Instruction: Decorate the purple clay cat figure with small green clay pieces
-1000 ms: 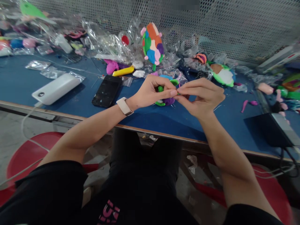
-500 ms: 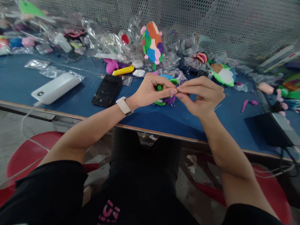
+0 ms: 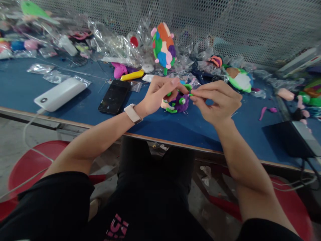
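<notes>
Green scrap [image 3: 191, 94] is pinched in the right hand [image 3: 218, 103], the left hand [image 3: 157, 95] parting thumb and forefinger, near a purple model [image 3: 184, 104] inside the worktop's [image 3: 160, 130] front edge.

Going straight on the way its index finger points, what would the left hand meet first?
The left hand would probably meet the small green piece pinched by the right hand; whether its index fingertip already touches it is unclear.

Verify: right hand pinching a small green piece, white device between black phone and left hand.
Wrong order: the head view shows the black phone between the white device and left hand. The right hand does pinch a small green piece.
</notes>
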`<state>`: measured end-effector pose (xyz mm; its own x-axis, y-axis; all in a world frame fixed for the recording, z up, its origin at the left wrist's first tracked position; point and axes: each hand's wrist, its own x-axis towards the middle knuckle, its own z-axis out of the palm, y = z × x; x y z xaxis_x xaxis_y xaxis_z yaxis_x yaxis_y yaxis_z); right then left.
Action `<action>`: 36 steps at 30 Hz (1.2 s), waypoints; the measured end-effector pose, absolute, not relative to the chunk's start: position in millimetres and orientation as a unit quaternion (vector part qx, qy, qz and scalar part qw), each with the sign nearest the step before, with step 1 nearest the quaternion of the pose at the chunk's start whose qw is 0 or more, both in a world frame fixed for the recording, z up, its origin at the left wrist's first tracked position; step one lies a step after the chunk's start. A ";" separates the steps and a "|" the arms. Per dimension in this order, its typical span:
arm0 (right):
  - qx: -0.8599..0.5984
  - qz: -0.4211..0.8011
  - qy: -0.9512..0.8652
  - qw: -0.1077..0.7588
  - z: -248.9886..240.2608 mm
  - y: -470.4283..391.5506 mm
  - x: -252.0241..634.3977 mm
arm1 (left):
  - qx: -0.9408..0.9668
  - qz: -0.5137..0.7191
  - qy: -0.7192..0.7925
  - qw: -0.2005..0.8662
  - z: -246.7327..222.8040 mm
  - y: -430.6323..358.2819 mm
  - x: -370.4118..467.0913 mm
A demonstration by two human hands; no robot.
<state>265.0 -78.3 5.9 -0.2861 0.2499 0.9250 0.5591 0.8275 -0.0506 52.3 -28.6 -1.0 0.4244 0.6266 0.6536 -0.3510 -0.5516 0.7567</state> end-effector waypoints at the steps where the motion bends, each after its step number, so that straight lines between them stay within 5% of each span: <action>1: -0.255 -0.154 -0.790 0.536 6.5 -77.9 264.5 | 0.700 0.543 0.106 0.452 -1.7 -26.7 52.0; 13: -0.324 -0.169 -0.858 0.361 -15.5 -90.4 285.7 | 0.720 0.569 0.104 0.383 -16.0 1.9 45.8; 36: -0.373 -0.195 -0.832 0.361 -46.0 -85.2 272.5 | 0.697 0.616 0.116 0.349 4.6 -17.5 48.6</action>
<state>272.5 -85.2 -46.0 -0.4616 0.4803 0.7458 0.7618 0.6454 0.0558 48.6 -17.5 4.6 0.2136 0.5909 0.7779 -0.2684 -0.7302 0.6283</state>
